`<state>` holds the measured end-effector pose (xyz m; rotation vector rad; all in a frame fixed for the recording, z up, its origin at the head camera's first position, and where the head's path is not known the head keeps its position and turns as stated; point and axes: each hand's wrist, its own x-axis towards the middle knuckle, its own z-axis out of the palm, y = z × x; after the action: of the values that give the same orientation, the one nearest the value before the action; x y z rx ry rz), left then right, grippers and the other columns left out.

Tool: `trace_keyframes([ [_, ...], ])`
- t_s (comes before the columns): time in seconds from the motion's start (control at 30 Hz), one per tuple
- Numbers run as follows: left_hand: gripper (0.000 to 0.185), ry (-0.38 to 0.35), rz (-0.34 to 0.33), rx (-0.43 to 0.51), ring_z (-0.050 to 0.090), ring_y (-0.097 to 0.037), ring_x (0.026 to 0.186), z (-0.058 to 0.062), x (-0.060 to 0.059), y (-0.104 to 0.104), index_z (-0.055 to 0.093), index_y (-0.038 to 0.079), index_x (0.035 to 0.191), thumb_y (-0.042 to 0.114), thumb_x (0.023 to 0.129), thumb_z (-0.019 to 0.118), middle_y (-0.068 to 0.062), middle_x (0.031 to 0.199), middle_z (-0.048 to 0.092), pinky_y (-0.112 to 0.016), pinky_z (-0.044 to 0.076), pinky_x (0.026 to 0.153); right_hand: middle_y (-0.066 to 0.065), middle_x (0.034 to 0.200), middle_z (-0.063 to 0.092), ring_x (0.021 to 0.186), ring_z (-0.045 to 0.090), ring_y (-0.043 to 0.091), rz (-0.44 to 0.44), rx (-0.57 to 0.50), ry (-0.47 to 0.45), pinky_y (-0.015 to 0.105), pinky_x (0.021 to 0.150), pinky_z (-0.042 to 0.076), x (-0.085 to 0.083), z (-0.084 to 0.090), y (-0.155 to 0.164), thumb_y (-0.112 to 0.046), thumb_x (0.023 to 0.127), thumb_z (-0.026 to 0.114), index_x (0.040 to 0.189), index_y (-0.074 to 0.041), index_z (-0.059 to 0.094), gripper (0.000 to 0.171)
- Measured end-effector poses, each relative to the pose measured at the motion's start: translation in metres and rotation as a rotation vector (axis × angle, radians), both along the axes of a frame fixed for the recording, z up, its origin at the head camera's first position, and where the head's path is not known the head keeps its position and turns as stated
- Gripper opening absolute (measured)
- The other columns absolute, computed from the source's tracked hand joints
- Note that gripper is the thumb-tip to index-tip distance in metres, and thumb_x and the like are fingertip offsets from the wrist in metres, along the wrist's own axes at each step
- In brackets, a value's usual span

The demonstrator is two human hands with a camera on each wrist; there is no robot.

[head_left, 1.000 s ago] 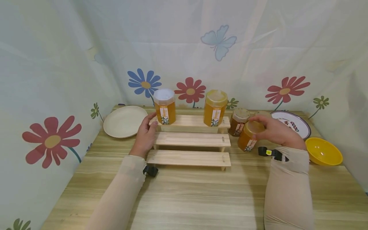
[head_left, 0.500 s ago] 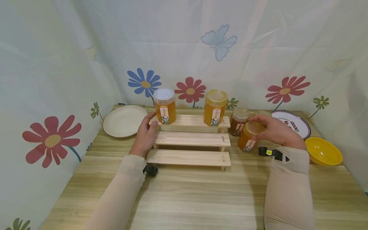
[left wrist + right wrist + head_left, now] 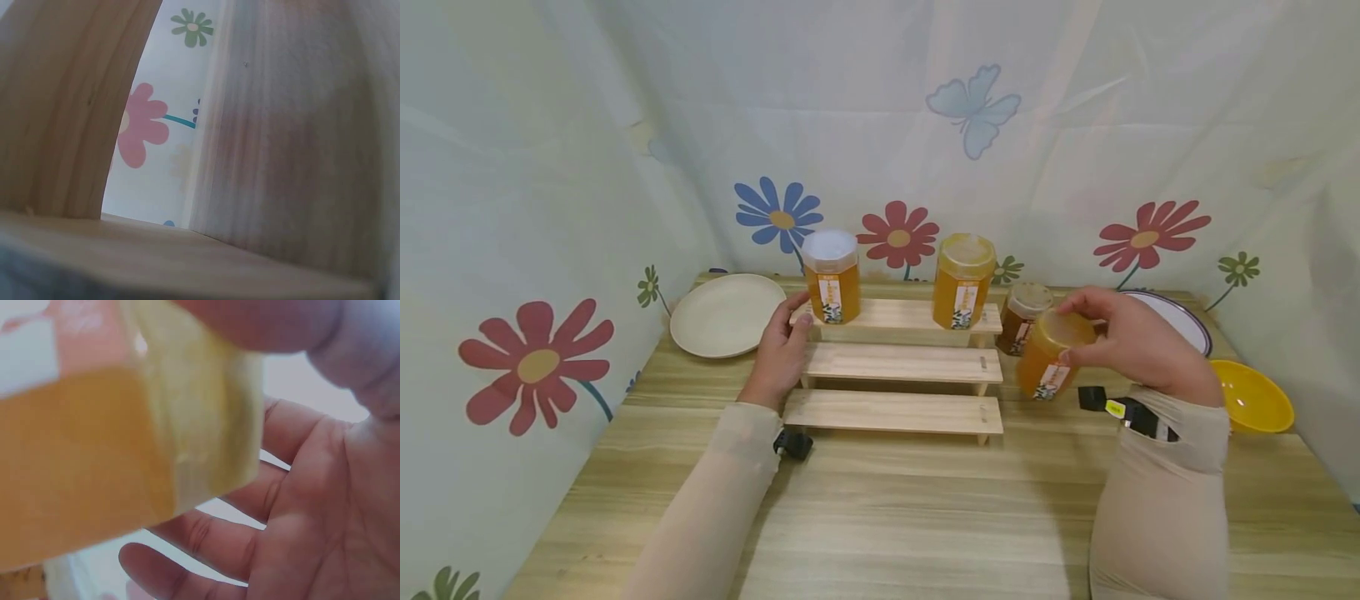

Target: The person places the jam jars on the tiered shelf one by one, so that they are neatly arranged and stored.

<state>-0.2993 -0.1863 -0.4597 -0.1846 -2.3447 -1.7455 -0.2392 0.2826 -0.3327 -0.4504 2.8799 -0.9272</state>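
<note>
My right hand point(image 3: 1138, 342) pinches an amber honey jar point(image 3: 1047, 367) by its yellowish lid, thumb on the near side and fingers on the far side. The jar leans slightly, and in the right wrist view its lid point(image 3: 206, 412) lies between thumb and fingers. My left hand point(image 3: 781, 354) grips the left end of the top step of a three-tier wooden rack point(image 3: 895, 362). Only the rack's boards point(image 3: 287, 137) fill the left wrist view. On the top step stand a white-lidded honey jar point(image 3: 832, 279) at left and a yellow-lidded honey jar point(image 3: 964, 283) at right.
A darker honey jar point(image 3: 1021, 321) stands just behind the held one, right of the rack. Farther right are a purple-rimmed plate point(image 3: 1187, 321), partly hidden by my hand, and a yellow bowl point(image 3: 1258, 400). A cream plate point(image 3: 722, 317) lies back left.
My right hand and wrist have shifted slightly right, and the held honey jar has tipped a little more. The wrist now covers more of the bowl. My left hand stays put.
</note>
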Motion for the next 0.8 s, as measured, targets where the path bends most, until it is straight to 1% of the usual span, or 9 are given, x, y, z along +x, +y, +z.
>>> trace_keyframes([
  [0.13, 0.049, -0.03, -0.002, 0.01, 0.046, -0.027, 0.115, 0.002, -0.001, 0.001, 0.037, 0.017, 0.164, 0.025, 0.115, 0.042, -0.011, 0.166, 0.039, -0.039, 0.038, 0.096, 0.007, 0.126, 0.066, 0.11, 0.063, 0.029, 0.058, -0.062, 0.054, 0.022, 0.084, 0.054, 0.009, 0.007, -0.008, -0.022, 0.086, 0.09, 0.128, -0.013, 0.063, 0.05],
  [0.2, 0.05, -0.042, -0.004, 0.014, 0.046, -0.027, 0.118, 0.003, -0.001, 0.001, 0.036, 0.014, 0.164, 0.023, 0.115, 0.042, -0.012, 0.167, 0.037, -0.04, 0.038, 0.099, 0.006, 0.124, 0.066, 0.108, 0.062, 0.027, 0.083, -0.083, 0.078, 0.021, 0.084, 0.053, 0.012, 0.009, -0.012, -0.021, 0.086, 0.091, 0.125, -0.012, 0.063, 0.049],
  [0.3, 0.05, -0.044, -0.007, 0.016, 0.047, -0.029, 0.117, 0.003, -0.002, 0.001, 0.036, 0.014, 0.164, 0.022, 0.115, 0.042, -0.014, 0.166, 0.038, -0.041, 0.038, 0.098, 0.004, 0.12, 0.065, 0.106, 0.06, 0.025, 0.1, -0.095, 0.111, 0.022, 0.084, 0.053, 0.016, 0.011, -0.018, -0.019, 0.085, 0.092, 0.121, -0.013, 0.063, 0.047],
  [0.37, 0.05, -0.037, -0.005, 0.012, 0.048, -0.028, 0.117, 0.002, -0.002, 0.001, 0.037, 0.016, 0.164, 0.024, 0.115, 0.042, -0.012, 0.166, 0.038, -0.04, 0.039, 0.098, 0.003, 0.119, 0.065, 0.105, 0.06, 0.024, 0.104, -0.107, 0.127, 0.021, 0.085, 0.052, 0.018, 0.012, -0.021, -0.017, 0.084, 0.092, 0.119, -0.014, 0.063, 0.046],
  [0.5, 0.049, -0.013, 0.002, 0.008, 0.048, -0.025, 0.121, 0.0, -0.001, 0.001, 0.039, 0.02, 0.163, 0.03, 0.115, 0.044, -0.007, 0.166, 0.039, -0.039, 0.039, 0.1, 0.003, 0.123, 0.066, 0.11, 0.062, 0.026, 0.122, -0.139, 0.166, 0.014, 0.087, 0.05, 0.021, 0.014, -0.027, -0.017, 0.083, 0.092, 0.118, -0.013, 0.063, 0.046],
  [0.57, 0.048, 0.0, 0.004, 0.009, 0.049, -0.025, 0.118, 0.0, 0.0, 0.001, 0.041, 0.02, 0.162, 0.031, 0.115, 0.044, -0.007, 0.164, 0.042, -0.039, 0.039, 0.098, 0.006, 0.126, 0.066, 0.111, 0.062, 0.027, 0.138, -0.156, 0.181, 0.012, 0.088, 0.049, 0.019, 0.013, -0.031, -0.017, 0.084, 0.092, 0.118, -0.011, 0.062, 0.045],
  [0.63, 0.048, 0.008, 0.002, 0.012, 0.05, -0.025, 0.112, -0.001, 0.0, 0.0, 0.041, 0.02, 0.162, 0.032, 0.115, 0.044, -0.009, 0.16, 0.045, -0.038, 0.041, 0.094, 0.008, 0.126, 0.066, 0.109, 0.062, 0.029, 0.155, -0.172, 0.187, 0.012, 0.088, 0.05, 0.017, 0.012, -0.038, -0.017, 0.085, 0.091, 0.117, -0.01, 0.062, 0.044],
  [0.73, 0.047, 0.012, -0.002, 0.014, 0.05, -0.025, 0.101, -0.001, 0.0, 0.0, 0.042, 0.02, 0.161, 0.03, 0.115, 0.044, -0.013, 0.149, 0.052, -0.035, 0.042, 0.087, 0.009, 0.125, 0.066, 0.105, 0.062, 0.028, 0.162, -0.188, 0.182, 0.016, 0.085, 0.053, 0.011, 0.008, -0.047, -0.017, 0.084, 0.092, 0.115, -0.009, 0.061, 0.044],
  [0.8, 0.047, 0.013, -0.004, 0.014, 0.05, -0.024, 0.097, -0.001, 0.0, 0.0, 0.042, 0.02, 0.161, 0.029, 0.115, 0.044, -0.014, 0.145, 0.053, -0.034, 0.042, 0.084, 0.009, 0.123, 0.067, 0.103, 0.063, 0.028, 0.164, -0.194, 0.174, 0.019, 0.083, 0.056, 0.007, 0.005, -0.052, -0.016, 0.084, 0.092, 0.115, -0.008, 0.061, 0.044],
])
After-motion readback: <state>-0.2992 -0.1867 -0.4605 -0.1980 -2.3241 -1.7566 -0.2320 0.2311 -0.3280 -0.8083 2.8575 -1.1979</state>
